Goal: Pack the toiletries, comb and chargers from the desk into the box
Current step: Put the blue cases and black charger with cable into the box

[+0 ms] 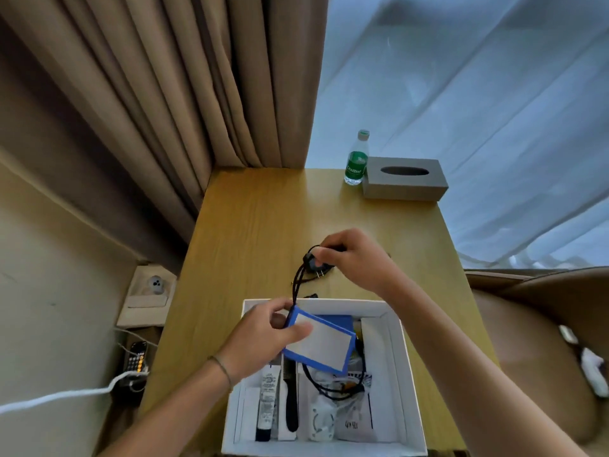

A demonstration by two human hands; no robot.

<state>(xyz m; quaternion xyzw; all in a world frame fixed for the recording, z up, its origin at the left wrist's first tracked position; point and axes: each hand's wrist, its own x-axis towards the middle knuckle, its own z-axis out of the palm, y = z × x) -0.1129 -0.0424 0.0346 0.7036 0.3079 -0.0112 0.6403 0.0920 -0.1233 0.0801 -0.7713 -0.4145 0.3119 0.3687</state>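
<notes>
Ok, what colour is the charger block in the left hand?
Blue, with a white label panel on its face, black cord attached; clearest in the head view.

Wooden desk (263, 225) — light grain, set against the curtain. On its surface: white box (400, 357) at the near edge, green-labelled water bottle (356, 159) touching a grey tissue box (405, 179) — far right corner.

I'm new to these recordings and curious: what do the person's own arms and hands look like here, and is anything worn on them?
Both forearms are bare, with no sleeves in view. The left hand has a thin, dark cord-like bracelet around its wrist. The right hand shows no bracelet, watch or glove. No rings show on the fingers, though the picture is too soft to be sure.
</notes>
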